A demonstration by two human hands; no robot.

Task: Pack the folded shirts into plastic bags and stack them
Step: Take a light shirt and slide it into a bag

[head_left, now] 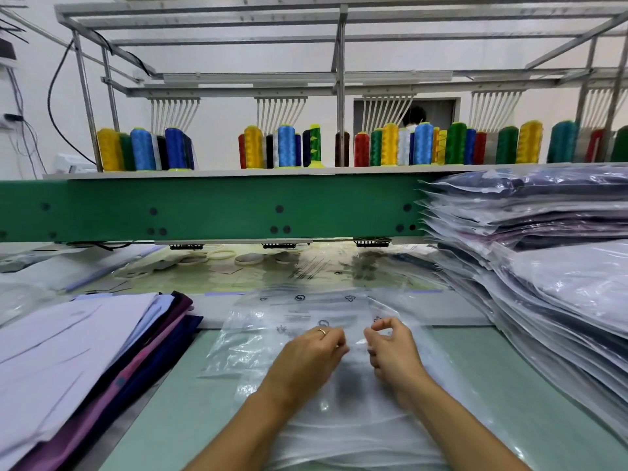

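A clear plastic bag (292,321) with printed symbols lies flat on the pale green table (190,409) in front of me. My left hand (312,355) and my right hand (390,348) rest on it side by side, each pinching the thin plastic with curled fingers near the bag's middle. Under my wrists, nearer to me, lie more clear bags or a white garment in plastic (343,433); I cannot tell which. A pile of folded shirts (78,362) in white, purple, pink and navy lies at the left. A tall stack of bagged shirts (550,287) stands at the right.
A green machine beam (210,209) crosses the back of the table, with thread cones (285,147) in several colours on the shelf above it. Rings, papers and loose plastic (217,260) lie under the beam. A metal frame stands overhead.
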